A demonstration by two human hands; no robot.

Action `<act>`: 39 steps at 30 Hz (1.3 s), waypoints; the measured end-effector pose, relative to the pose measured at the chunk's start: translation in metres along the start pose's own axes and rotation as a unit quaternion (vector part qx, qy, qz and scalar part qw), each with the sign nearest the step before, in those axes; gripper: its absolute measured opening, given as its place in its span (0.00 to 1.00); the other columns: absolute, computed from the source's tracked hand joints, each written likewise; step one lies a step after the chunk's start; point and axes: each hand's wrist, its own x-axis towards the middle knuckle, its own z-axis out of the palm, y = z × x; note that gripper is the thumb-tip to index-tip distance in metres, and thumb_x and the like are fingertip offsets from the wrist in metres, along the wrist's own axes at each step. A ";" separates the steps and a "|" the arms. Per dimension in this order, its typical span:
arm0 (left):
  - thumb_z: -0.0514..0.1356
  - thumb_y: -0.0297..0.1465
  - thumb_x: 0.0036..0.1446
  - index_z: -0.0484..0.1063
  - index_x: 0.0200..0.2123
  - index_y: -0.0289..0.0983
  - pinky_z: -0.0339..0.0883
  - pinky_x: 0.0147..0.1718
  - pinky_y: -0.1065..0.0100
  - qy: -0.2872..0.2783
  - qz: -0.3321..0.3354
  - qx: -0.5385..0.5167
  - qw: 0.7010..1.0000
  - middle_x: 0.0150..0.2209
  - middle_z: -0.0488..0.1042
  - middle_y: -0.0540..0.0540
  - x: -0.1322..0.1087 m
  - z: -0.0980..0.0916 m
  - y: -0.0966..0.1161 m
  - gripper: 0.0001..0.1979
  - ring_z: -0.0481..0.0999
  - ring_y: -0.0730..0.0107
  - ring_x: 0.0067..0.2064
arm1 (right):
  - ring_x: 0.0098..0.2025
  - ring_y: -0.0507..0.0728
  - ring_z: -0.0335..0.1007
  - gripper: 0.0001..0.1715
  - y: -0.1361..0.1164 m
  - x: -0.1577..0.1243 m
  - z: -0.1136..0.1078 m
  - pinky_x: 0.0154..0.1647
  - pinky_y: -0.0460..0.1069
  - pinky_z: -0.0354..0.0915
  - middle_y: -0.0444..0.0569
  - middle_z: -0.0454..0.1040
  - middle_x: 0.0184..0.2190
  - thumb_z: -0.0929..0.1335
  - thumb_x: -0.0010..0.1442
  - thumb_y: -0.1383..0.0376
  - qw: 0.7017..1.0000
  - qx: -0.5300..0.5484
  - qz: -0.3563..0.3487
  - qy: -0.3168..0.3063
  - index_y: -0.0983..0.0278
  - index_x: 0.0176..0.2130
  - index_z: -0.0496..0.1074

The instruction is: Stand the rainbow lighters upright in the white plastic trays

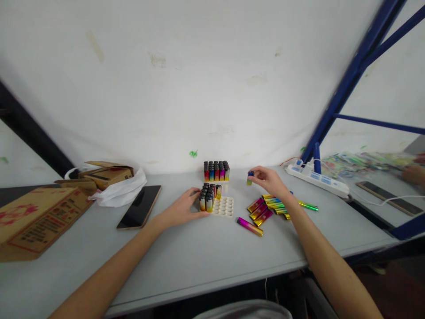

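Observation:
My left hand (186, 207) rests beside a white tray (226, 207), its fingers and thumb around the left side of several black-topped metallic cylinders (206, 199) standing in it. The right part of that tray shows bare round holes. My right hand (267, 179) pinches a small blue-green cylinder (250, 178) upright, to the right of the tray. Behind, a full block of similar cylinders (216, 171) stands near the wall. Pink-gold tubes (260, 212) and green-gold tubes (277, 203) lie below my right hand, and a single magenta-gold tube (250, 226) lies nearer the front.
A dark phone (140, 207) lies at left, by a white plastic bag (122, 190) and cardboard boxes (43, 219). A power strip (317, 180) runs along the right. Beyond the blue frame (345, 84) are another phone (388, 198) and another person's hand (414, 173).

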 end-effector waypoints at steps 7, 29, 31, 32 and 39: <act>0.68 0.52 0.54 0.69 0.62 0.38 0.65 0.66 0.50 -0.001 0.001 -0.004 1.000 0.62 0.69 0.34 0.000 0.000 -0.001 0.38 0.71 0.44 0.63 | 0.35 0.54 0.71 0.24 -0.031 -0.005 0.039 0.41 0.52 0.70 0.44 0.74 0.36 0.70 0.62 0.43 0.939 0.339 0.057 -0.010 0.59 0.40 0.66; 0.68 0.50 0.55 0.69 0.62 0.36 0.61 0.68 0.48 -0.012 -0.010 -0.015 1.000 0.63 0.69 0.33 0.000 -0.001 0.001 0.37 0.70 0.44 0.64 | 0.22 0.50 0.42 0.28 -0.050 -0.014 0.102 0.25 0.49 0.44 0.38 0.50 0.21 0.60 0.68 0.45 0.914 0.373 0.083 -0.132 0.60 0.24 0.57; 0.68 0.51 0.55 0.69 0.62 0.36 0.61 0.68 0.48 -0.012 -0.010 -0.016 1.000 0.63 0.69 0.33 0.000 -0.001 0.001 0.37 0.69 0.44 0.65 | 0.22 0.50 0.41 0.27 -0.051 -0.014 0.102 0.24 0.48 0.44 0.38 0.49 0.21 0.59 0.68 0.47 0.912 0.374 0.085 -0.143 0.60 0.24 0.56; 0.68 0.51 0.54 0.69 0.61 0.36 0.61 0.68 0.48 -0.011 -0.012 -0.017 1.000 0.63 0.69 0.33 0.000 -0.001 0.001 0.37 0.69 0.44 0.65 | 0.22 0.50 0.40 0.27 -0.052 -0.014 0.103 0.24 0.48 0.44 0.38 0.49 0.21 0.59 0.69 0.47 0.912 0.374 0.086 -0.146 0.60 0.24 0.56; 0.68 0.51 0.54 0.70 0.61 0.38 0.63 0.67 0.46 -0.001 -0.008 -0.024 1.000 0.62 0.70 0.34 -0.001 -0.001 0.001 0.37 0.70 0.43 0.64 | 0.24 0.51 0.49 0.33 -0.058 -0.016 0.097 0.26 0.48 0.50 0.40 0.56 0.21 0.59 0.69 0.40 0.939 0.312 0.077 -0.126 0.63 0.30 0.67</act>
